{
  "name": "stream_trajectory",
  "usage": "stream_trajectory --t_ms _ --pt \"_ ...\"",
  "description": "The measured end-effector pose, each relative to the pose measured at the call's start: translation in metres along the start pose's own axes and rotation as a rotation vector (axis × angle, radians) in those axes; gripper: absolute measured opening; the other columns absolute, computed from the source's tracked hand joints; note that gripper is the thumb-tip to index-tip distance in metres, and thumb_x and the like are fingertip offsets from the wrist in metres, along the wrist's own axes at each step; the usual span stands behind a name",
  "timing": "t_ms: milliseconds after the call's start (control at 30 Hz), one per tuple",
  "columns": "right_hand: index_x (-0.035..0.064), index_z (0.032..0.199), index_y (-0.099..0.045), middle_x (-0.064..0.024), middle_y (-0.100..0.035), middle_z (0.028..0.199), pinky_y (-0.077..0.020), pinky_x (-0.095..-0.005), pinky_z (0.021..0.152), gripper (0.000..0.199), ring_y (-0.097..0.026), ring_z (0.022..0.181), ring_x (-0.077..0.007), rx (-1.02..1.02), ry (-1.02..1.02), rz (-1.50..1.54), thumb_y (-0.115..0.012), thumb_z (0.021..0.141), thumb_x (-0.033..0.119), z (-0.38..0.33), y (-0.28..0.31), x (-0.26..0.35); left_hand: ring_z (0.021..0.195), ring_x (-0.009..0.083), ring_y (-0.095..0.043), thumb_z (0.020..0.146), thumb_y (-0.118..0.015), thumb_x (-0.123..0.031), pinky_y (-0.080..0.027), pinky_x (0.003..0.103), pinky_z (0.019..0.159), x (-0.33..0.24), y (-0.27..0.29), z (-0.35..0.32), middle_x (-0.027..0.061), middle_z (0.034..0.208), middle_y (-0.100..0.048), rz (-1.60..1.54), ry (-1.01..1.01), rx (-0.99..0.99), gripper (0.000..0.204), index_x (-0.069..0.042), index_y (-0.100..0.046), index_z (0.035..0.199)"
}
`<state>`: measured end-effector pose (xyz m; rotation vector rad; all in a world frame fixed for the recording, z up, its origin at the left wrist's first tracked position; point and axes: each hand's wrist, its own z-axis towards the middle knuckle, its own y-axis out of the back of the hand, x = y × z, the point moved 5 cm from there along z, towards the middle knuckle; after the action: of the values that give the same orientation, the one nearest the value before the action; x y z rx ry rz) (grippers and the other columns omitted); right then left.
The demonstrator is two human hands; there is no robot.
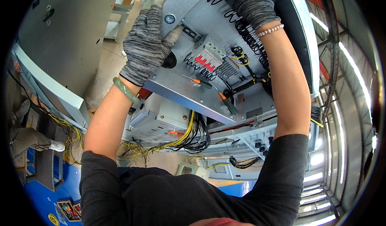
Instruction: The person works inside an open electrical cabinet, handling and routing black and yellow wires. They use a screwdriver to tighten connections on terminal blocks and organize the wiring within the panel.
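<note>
My left hand (144,45), in a grey striped knit glove, lies against the edge of a metal cabinet panel (189,4). Its fingers stretch along the outer side, and the thumb is spread to the inner side near a bolt. High inside the cabinet, my right hand (254,2) reaches in beside black coiled wires (245,30); its fingertips are hidden in shadow. Between my arms sits a circuit breaker (209,55) with red levers. Two screwdrivers, one (202,83) near the breaker and another (228,104) closer to me, lie on the metal; both have orange-and-green handles.
Below the panel is a light metal box (159,119) with yellow and black cable bundles (197,131). A large grey door (68,37) stands at the left. Another person's leg (36,139) shows at far left, near loose yellow wires (72,135) and a tool box (68,210).
</note>
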<state>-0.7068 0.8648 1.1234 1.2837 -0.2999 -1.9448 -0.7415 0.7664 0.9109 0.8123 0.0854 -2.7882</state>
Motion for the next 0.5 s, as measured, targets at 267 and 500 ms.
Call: stream_trajectory --t_ms 267,500 --pt "0.0096 0.112 -0.065 -0.0185 -0.069 0.095 -0.0535 -0.0439 0.079 0.042 -0.068 0.087 -0.0351 -0.036 0.161 -0.124 -0.075 0.078 0.032 0.006 -0.002 -0.004 0.114 0.0312 -0.062 0.080 -0.075 -0.043 -0.053 0.039 0.092 -0.002 0.001 0.000 0.0168 0.126 -0.062 0.011 -0.025 -0.041 0.077 -0.008 -0.045 0.142" --pt "0.0051 0.103 -0.068 -0.0191 -0.070 0.091 -0.0544 -0.0449 0.078 0.032 -0.069 0.085 -0.0347 0.147 0.105 -0.117 -0.071 0.080 0.028 0.011 0.004 0.004 0.117 0.0316 -0.061 0.080 -0.075 -0.042 -0.053 0.039 0.093 -0.003 0.005 0.000 0.0159 0.130 -0.059 0.003 -0.021 -0.023 0.076 -0.008 -0.045 0.141"
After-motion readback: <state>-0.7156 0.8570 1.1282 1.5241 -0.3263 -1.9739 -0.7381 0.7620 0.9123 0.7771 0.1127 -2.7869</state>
